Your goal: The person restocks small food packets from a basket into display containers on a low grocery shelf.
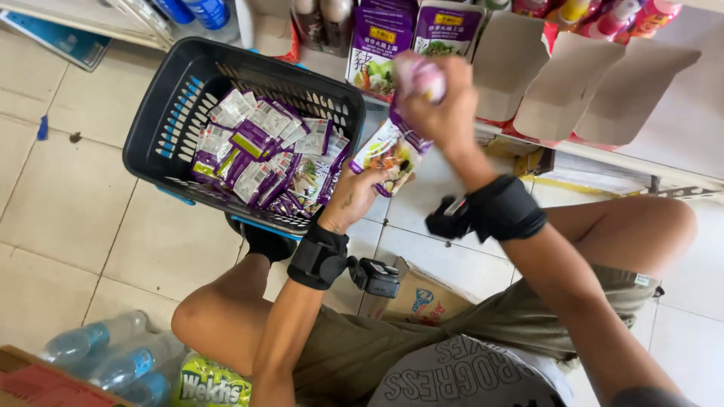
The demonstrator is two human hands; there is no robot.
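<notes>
A pale tiled floor [68, 226] filled most of the view, and the person crouched on it, knees spread, the head and upper body cut off at the lower edge. A low white shelf [679, 128] ran along the top right, its far end out of frame, with open cardboard display trays [562, 83] standing on it; the bottles behind them were seen only in part. A dark plastic basket [162, 113] sat on the floor at upper left, heaped with purple and white sachets [260, 154] whose number could not be told, since they overlapped.

The left hand [354, 197], with a black wrist strap, was closed on a purple sauce packet [388, 151] just beside the basket's right rim; its lower edge was hidden by the fingers. The right hand [445, 105], also strapped, was raised near the shelf edge and clamped around a small pale packet [418, 75], blurred and mostly covered, so its kind was hard to make out. The two hands were close together, one above the other, not touching.

Water bottles [98, 354] lay at lower left, partly cut off.
</notes>
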